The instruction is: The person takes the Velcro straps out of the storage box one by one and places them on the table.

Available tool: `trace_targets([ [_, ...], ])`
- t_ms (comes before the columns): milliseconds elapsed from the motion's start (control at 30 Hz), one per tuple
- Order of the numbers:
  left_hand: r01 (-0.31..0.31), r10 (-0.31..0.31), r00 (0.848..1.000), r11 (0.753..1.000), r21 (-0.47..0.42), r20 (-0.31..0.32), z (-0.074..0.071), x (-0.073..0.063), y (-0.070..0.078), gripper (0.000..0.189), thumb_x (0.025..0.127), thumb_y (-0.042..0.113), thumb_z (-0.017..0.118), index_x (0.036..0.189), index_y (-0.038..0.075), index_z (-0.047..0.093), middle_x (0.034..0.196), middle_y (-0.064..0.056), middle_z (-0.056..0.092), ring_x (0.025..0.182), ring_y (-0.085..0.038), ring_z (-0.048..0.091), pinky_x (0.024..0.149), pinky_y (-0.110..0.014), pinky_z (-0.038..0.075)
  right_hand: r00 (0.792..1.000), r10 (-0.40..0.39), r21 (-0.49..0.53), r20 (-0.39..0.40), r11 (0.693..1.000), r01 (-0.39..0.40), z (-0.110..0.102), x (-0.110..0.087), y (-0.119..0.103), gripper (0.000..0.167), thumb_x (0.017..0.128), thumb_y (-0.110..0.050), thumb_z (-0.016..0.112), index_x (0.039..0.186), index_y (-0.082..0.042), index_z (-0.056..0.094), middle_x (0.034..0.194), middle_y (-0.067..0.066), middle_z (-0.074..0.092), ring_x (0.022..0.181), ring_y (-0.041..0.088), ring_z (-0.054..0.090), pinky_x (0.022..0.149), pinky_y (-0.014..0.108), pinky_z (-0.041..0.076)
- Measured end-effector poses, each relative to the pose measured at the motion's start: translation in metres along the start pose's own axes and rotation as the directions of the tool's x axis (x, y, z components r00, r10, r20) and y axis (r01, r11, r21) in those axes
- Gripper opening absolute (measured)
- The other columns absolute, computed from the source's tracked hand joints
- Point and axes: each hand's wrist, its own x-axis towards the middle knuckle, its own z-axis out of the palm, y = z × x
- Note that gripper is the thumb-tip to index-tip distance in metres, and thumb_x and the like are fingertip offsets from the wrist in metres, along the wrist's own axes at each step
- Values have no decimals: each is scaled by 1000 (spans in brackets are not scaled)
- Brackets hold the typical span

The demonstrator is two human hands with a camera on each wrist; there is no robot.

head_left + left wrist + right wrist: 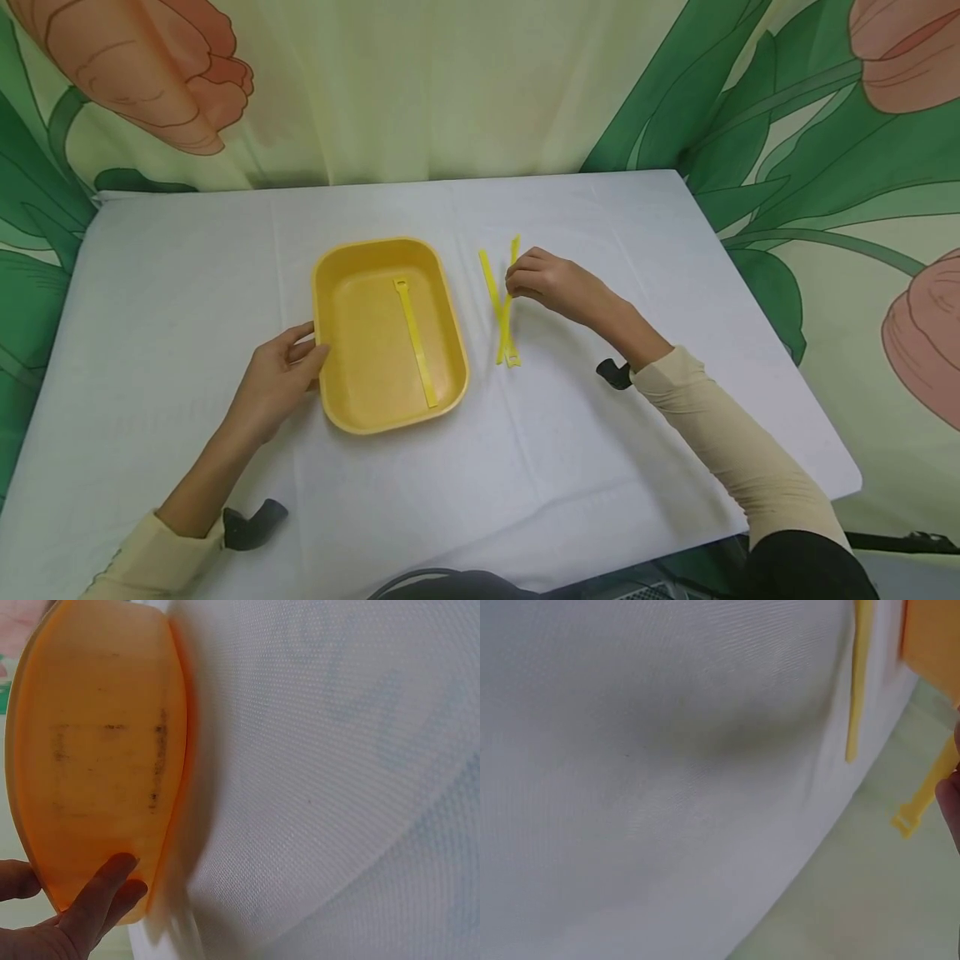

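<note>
A yellow plastic tray (360, 350) stands at the middle of the table, with one flat yellow strap (415, 342) lying inside it. My left hand (279, 375) grips the tray's left rim. In the left wrist view its fingers (101, 896) lie against the tray's outer wall, with the thumb at the rim. Right of the tray, my right hand (558, 285) pinches a yellow strap (515, 246); its slotted end (905, 821) shows past the fingers in the right wrist view. Another yellow strap (488, 275) lies on the cloth and crosses the held one in the head view.
A white cloth (600, 467) covers the table. Behind it hangs a flower-patterned curtain (450, 92). A black wrist-camera piece (255, 525) shows by the left cuff, another (613, 374) by the right. Dark gear (465, 585) sits at the near edge.
</note>
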Motion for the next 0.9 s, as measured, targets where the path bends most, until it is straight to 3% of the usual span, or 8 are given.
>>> trace_targets([
  [333,-3,3,1000,1000,0,2,0,0,1,61,99,27,48,146,-2,25,137,-30,40,111,-37,55,74,-28,54,998,44,4,35,999,-44,2,-15,7,12,79,1,73,86,-6,68,89,0,65,91,18,55,76,25,48],
  [900,-7,7,1000,1000,-14,4,0,0,0,60,99,26,48,146,-3,25,137,-31,39,109,-38,57,73,-26,55,997,63,-32,35,998,-62,2,-20,11,13,77,1,75,86,-6,68,89,1,65,89,18,56,75,26,49],
])
